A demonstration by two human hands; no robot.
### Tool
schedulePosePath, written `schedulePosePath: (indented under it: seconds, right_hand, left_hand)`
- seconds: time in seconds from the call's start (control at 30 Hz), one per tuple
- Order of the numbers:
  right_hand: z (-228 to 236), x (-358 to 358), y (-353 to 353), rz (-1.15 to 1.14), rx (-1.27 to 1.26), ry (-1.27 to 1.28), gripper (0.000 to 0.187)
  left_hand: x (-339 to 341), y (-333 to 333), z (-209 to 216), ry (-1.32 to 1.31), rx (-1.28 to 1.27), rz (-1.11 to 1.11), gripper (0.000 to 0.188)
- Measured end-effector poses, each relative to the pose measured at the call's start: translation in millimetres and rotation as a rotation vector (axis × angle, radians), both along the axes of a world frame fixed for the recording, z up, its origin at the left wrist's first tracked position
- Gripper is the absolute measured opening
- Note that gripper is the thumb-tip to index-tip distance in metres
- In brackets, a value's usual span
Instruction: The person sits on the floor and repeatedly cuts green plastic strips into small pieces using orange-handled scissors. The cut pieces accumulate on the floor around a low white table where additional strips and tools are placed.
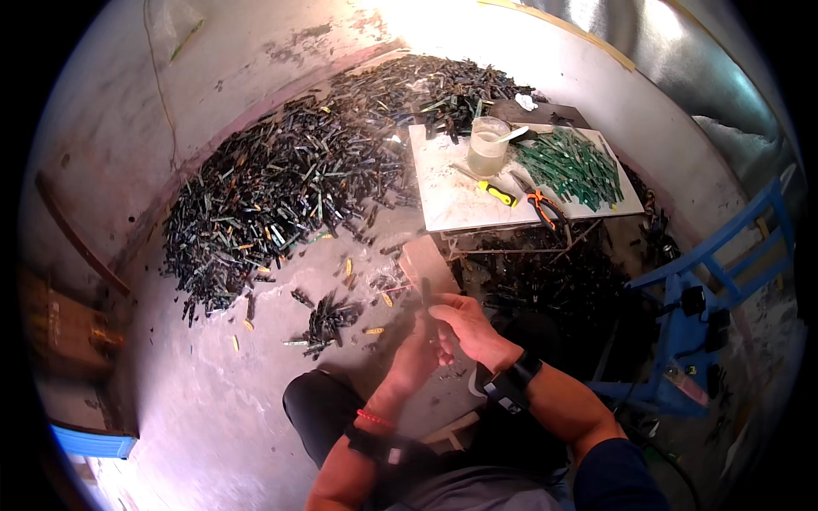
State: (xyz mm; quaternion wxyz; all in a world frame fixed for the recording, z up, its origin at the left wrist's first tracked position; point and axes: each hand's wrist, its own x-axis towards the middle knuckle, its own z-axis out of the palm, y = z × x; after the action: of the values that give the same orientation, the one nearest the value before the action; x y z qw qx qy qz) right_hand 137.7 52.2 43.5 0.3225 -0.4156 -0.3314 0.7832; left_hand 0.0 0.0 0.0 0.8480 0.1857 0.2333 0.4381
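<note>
My two hands meet above the floor in front of my knees. A thin dark strip [427, 292] stands up between their fingertips. My right hand [477, 330] is closed, its thumb and fingers pinching the strip from the right. Against its lower part, my left hand [416, 353] is closed from the left, with some fingers hidden. Just beyond the fingertips is a pale brownish rectangular block [430, 262]. To the left on the floor lies a small heap of dark strips [325, 322].
A large pile of dark strips [290, 179] spreads along the wall. On the white board [443, 200] are a beaker of cloudy liquid [487, 152], green strips [571, 166], a yellow-handled screwdriver [498, 193] and orange-handled pliers [544, 204]. At right stands a blue frame [682, 289].
</note>
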Motion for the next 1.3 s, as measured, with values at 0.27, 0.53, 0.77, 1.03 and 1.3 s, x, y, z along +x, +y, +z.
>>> schedulePosePath:
  seconds: [0.27, 0.53, 0.77, 1.03, 1.3]
  right_hand:
    - [9, -4, 1, -0.052, -0.041, -0.038, 0.021]
    - [15, -5, 0, -0.026, -0.024, -0.086, 0.019]
    - [15, -6, 2, -0.011, -0.037, -0.064, 0.018]
    - [12, 4, 0, -0.072, 0.187, -0.121, 0.021]
    - [30, 82, 59, -0.921, 1.065, -1.178, 0.027]
  left_hand:
    - [5, 4, 6, 0.019, -0.022, 0.049, 0.049]
    - [11, 6, 8, 0.142, -0.102, 0.127, 0.055]
    - [9, 6, -1, 0.209, -0.03, 0.137, 0.058]
    - [11, 5, -4, 0.191, -0.077, 0.164, 0.059]
    - [-1, 0, -5, -0.031, -0.098, 0.199, 0.057]
